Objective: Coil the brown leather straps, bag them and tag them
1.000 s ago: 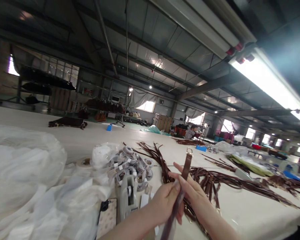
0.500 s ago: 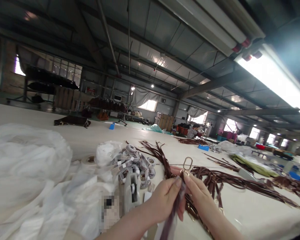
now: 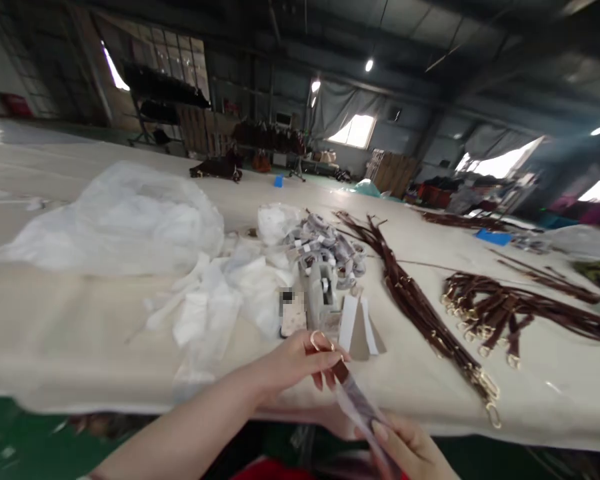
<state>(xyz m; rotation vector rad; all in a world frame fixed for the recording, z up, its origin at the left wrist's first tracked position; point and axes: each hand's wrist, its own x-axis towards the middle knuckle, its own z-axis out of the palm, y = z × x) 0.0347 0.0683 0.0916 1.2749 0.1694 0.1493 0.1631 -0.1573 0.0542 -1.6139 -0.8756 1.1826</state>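
In front of me, near the table's edge, a brown strap (image 3: 341, 371) runs down to the right, partly inside a clear plastic sleeve (image 3: 361, 404). My left hand (image 3: 300, 360) pinches its upper end, where a gold oval ring (image 3: 316, 335) sticks up by the fingers. Lower down, my right hand (image 3: 405, 445) has its fingers closed around the sleeved part. Just beyond my left hand stand a grey tape dispenser (image 3: 325, 293) and some folded white card pieces (image 3: 353, 323).
Coiled, wrapped straps (image 3: 347, 252) lie behind the dispenser. Long brown straps with gold clasps (image 3: 410, 293) stretch to the right, beside another bundle (image 3: 510, 300). Clear plastic bags (image 3: 140, 217) and white wrapping (image 3: 205, 313) cover the left. A phone-like item (image 3: 293, 317) lies close by.
The view has tilted down and turned left. My hands were together at the strap's ring end; now they are apart, the right one having slid lower along the sleeved strap.
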